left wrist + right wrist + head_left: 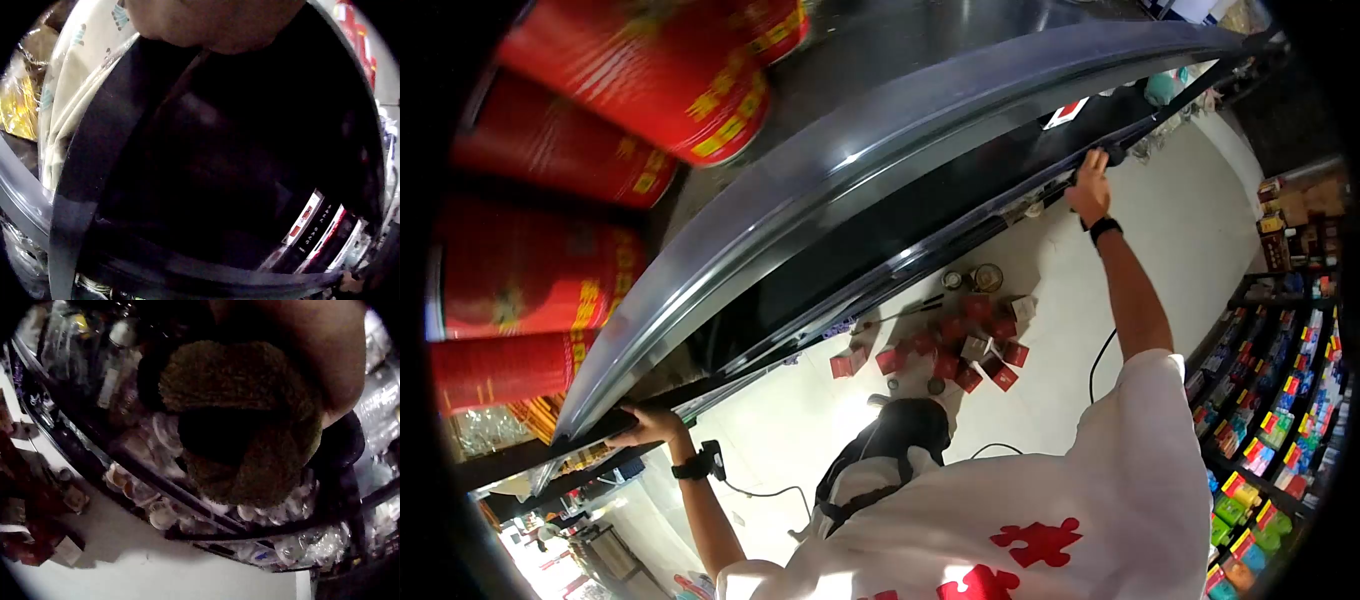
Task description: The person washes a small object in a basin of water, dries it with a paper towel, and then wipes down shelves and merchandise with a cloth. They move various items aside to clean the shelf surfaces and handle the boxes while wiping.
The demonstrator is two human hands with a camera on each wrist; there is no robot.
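At the left end of the dark shelf (830, 265), my left hand (648, 427) grips the front edge in the head view. Only the underside of this hand (215, 25) shows at the top of the left wrist view, over the black shelf surface. My right hand (1090, 188) reaches to the far right end of the same shelf. It holds a fuzzy brown cloth (250, 419), folded over beneath the palm in the right wrist view. A red-and-white label strip (1065, 113) lies at the shelf's far right.
Large red cans (530, 275) stand on the upper shelf, behind its curved edge (800, 165). Several red boxes (950, 340) sit on the pale floor below. Packed display racks (1280, 400) line the right side. Clear-wrapped goods (275, 506) fill the shelf under the cloth.
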